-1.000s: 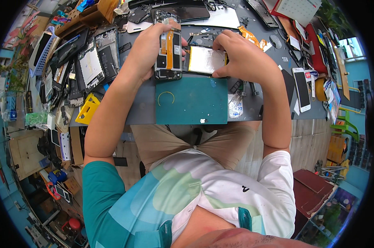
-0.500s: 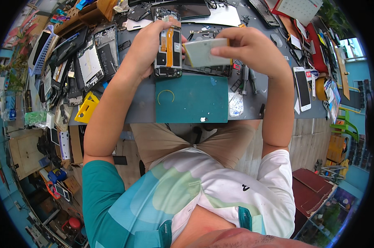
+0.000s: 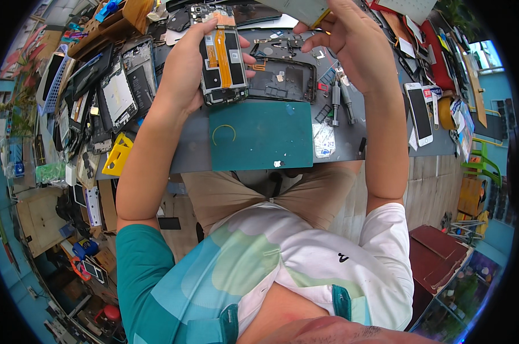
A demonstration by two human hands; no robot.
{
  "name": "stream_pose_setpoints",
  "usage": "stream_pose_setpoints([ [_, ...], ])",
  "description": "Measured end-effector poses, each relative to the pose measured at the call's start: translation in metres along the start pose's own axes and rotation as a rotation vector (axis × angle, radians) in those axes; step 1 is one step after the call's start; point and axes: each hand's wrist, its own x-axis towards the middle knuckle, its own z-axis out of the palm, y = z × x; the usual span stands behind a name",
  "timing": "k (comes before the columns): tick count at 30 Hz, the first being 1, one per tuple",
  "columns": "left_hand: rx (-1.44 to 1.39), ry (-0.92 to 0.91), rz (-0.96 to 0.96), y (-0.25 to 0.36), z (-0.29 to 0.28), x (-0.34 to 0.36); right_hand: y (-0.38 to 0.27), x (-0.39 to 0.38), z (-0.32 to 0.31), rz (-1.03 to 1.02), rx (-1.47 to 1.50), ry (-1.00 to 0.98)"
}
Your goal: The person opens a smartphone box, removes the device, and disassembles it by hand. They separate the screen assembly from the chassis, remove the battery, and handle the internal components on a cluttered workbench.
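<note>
My left hand (image 3: 183,67) is closed round an opened phone body (image 3: 223,59) with orange ribbon cables and dark panels. My right hand (image 3: 360,49) is raised at the top, its fingers closed on a flat grey battery (image 3: 294,9) with a yellow edge, which is partly cut off by the view's upper rim. Below it lies a dark phone frame (image 3: 282,81). A teal mat (image 3: 261,137) with a thin yellow curved strip sits at the desk's near edge, below the phone.
Piles of phone parts (image 3: 121,95) crowd the left, beside a yellow plastic holder (image 3: 117,153). Screwdrivers (image 3: 345,97), a white phone (image 3: 418,113) and a tape roll (image 3: 445,113) are on the right. Small loose parts (image 3: 275,43) scatter across the back of the grey desk.
My right hand has lifted the battery from the dark frame and carried it upward to the far edge. My left hand and the phone body have shifted slightly left.
</note>
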Motion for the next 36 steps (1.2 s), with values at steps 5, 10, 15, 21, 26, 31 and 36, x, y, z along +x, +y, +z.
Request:
stream_pose_setpoints([
  [5, -0.179, -0.024, 0.094, -0.003, 0.013, -0.007, 0.013, -0.009, 0.024, -0.121, -0.47, 0.005],
  [10, -0.351, -0.214, 0.138, -0.001, 0.015, -0.013, 0.028, -0.011, 0.036, -0.653, -0.677, -0.085],
  [15, -0.361, -0.197, 0.235, 0.005, 0.017, -0.02, 0.036, -0.016, 0.041, -0.709, -0.675, -0.139],
  [21, -0.326, -0.187, 0.294, 0.004, 0.016, -0.021, 0.036, -0.013, 0.039, -0.637, -0.582, -0.168],
  [26, -0.249, -0.175, 0.305, 0.004, 0.016, -0.018, 0.037, -0.014, 0.034, -0.668, -0.649, -0.14],
  [31, -0.103, -0.172, 0.356, 0.0, 0.017, -0.013, 0.043, -0.014, 0.035, -0.397, -0.354, -0.134],
  [36, -0.129, -0.165, 0.274, 0.0, 0.015, -0.019, 0.024, -0.017, 0.035, -0.058, -0.14, -0.197],
])
